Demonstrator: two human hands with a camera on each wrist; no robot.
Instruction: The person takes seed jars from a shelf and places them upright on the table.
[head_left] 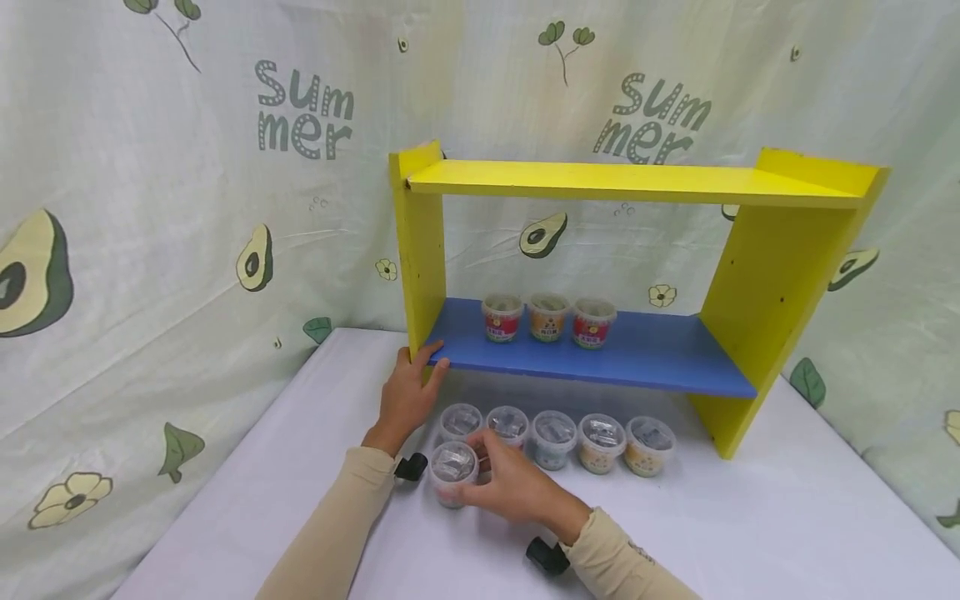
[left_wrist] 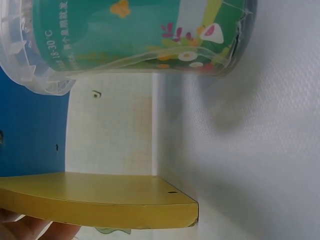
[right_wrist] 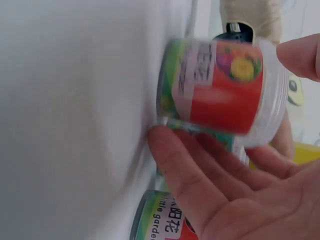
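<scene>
My right hand [head_left: 491,483] grips a clear-lidded cup [head_left: 452,472] that rests on the white table, in front of a row of similar cups [head_left: 553,437]. In the right wrist view this cup [right_wrist: 225,92] has a red and green label, with my fingers [right_wrist: 185,170] curled under it and a fingertip [right_wrist: 302,55] by its lid. My left hand [head_left: 411,387] grips the left front corner of the yellow shelf [head_left: 420,250], its thumb lying on the blue board [head_left: 645,354]. The left wrist view has a green-labelled cup [left_wrist: 135,35] close by and the yellow side panel [left_wrist: 100,200].
Three cups [head_left: 548,317] stand at the back left of the blue board. The top yellow board [head_left: 622,182] is bare. A patterned cloth [head_left: 187,208] hangs behind and to both sides. The white table [head_left: 787,517] stretches right and forward.
</scene>
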